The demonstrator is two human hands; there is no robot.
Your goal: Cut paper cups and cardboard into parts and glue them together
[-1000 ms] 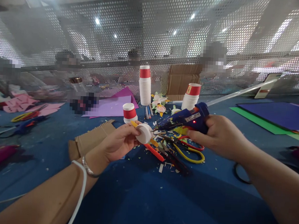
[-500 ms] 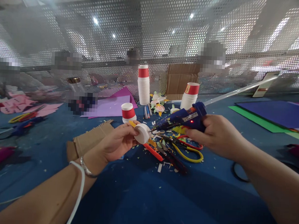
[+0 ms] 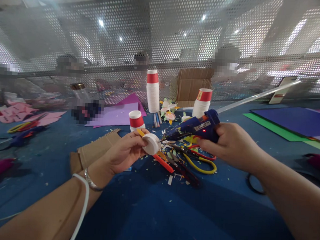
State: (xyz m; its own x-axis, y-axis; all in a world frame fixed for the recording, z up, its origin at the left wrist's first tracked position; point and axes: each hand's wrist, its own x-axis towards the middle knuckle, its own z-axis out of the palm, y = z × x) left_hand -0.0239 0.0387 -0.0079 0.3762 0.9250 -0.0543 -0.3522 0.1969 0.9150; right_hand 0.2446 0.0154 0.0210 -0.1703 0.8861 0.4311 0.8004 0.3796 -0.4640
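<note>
The left hand (image 3: 126,148) is pinching a white cup base (image 3: 150,144) over the blue table (image 3: 144,212), a yellow strip (image 3: 140,132) showing at its edge, while the right hand (image 3: 230,145) is gripping a blue glue gun (image 3: 195,128) with its nozzle (image 3: 164,138) at the base's right side; whether glue is flowing is hard to tell. Green-trimmed pieces (image 3: 170,116) are lying beyond, looking finished, whereas this one, showing no green, is seemingly sitting partway.
</note>
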